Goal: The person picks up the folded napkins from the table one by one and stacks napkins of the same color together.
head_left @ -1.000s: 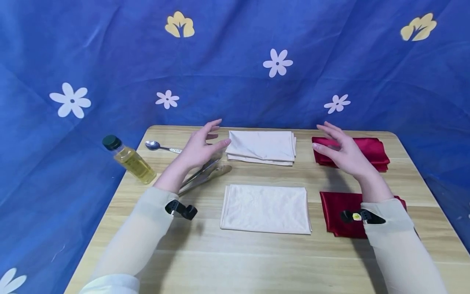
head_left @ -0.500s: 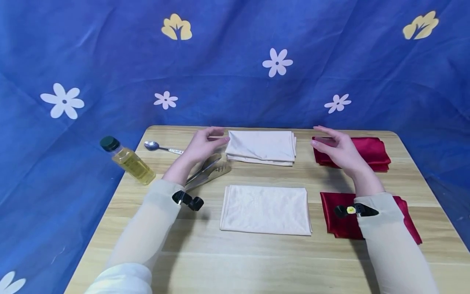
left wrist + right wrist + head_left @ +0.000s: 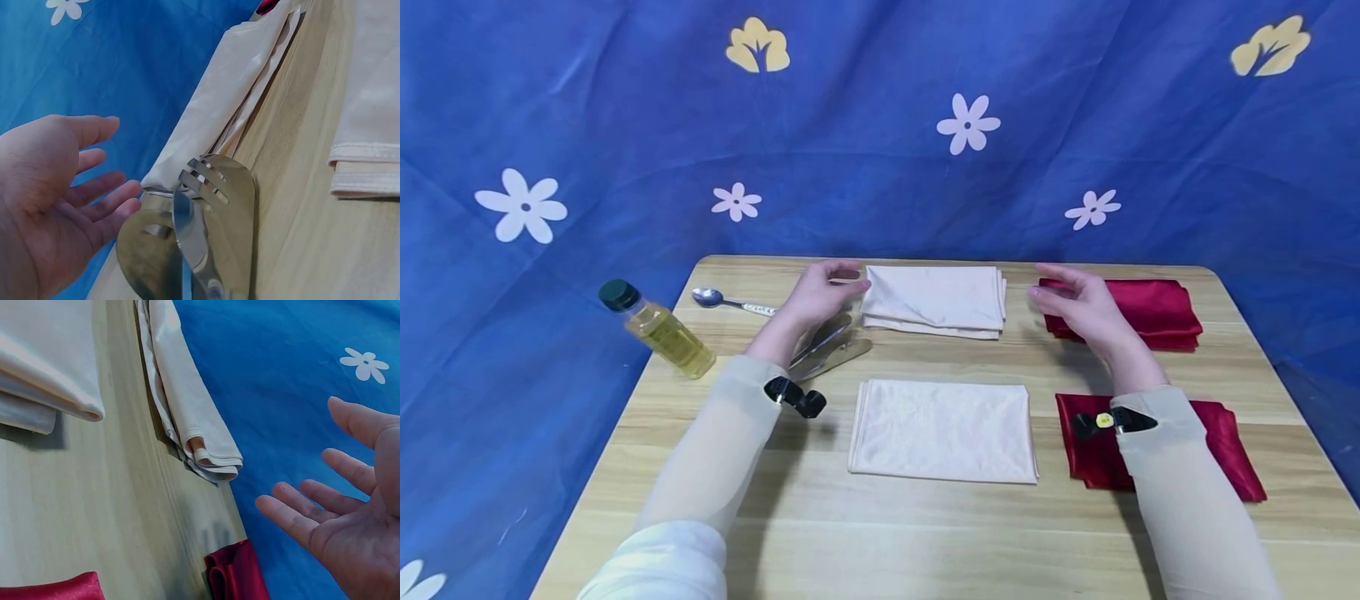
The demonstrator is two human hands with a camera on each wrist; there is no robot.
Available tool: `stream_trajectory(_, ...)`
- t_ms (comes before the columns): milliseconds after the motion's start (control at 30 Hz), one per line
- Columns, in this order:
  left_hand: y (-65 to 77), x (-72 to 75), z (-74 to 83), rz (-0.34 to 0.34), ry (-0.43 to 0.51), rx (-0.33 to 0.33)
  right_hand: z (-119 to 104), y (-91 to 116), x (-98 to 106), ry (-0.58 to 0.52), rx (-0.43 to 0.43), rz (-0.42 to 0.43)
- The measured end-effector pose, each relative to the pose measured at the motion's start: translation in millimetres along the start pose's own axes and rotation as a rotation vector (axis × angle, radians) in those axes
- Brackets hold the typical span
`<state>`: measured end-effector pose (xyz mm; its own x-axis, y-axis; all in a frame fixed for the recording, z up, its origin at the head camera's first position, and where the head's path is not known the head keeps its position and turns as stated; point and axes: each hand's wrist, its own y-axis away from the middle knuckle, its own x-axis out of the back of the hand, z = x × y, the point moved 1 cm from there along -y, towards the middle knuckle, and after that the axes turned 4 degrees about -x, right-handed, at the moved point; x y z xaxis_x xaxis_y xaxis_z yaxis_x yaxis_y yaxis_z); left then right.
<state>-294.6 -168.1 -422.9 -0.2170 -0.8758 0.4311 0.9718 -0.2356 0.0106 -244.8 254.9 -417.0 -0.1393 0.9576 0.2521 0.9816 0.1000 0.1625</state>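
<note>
My left hand (image 3: pixel 820 293) hovers at the left end of the far folded white cloth (image 3: pixel 934 298), its fingers loosely bent and holding nothing. Below its palm lie shiny metal utensils (image 3: pixel 831 360); the left wrist view shows broad rounded ends and a piece with fork-like tines (image 3: pixel 206 178). To the right, my right hand (image 3: pixel 1081 307) is held over the left end of the far folded red cloth (image 3: pixel 1157 312), fingers spread and empty in the right wrist view. The far white cloth (image 3: pixel 187 394) lies between the two hands, apart from the right fingers.
Nearer to me lie a second folded white cloth (image 3: pixel 943 429) and a second red cloth (image 3: pixel 1236 454), partly under the right forearm. A bottle of yellow liquid (image 3: pixel 670 337) with a green cap stands at the left, beside a spoon (image 3: pixel 709 297). A blue curtain (image 3: pixel 880 167) hangs behind the table.
Both hands have come lower and a little closer together, the right one shifting left and the left wrist shifting right. The cloths, bottle and utensils stay in place.
</note>
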Motion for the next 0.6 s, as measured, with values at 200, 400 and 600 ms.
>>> stream_trajectory(200,-5.1,-4.6,-4.1,0.036,0.033,0.029,5.2,-8.3,-3.4,-0.003,0.016,-0.019)
stream_trajectory(400,-10.7,-7.0,-5.9,0.037,0.052,0.069,11.5,-16.2,-7.3,0.028,-0.031,-0.050)
stream_trajectory(600,-18.2,-9.3,-7.9,0.012,0.014,0.121,17.1,-24.9,-10.7,0.017,-0.068,-0.060)
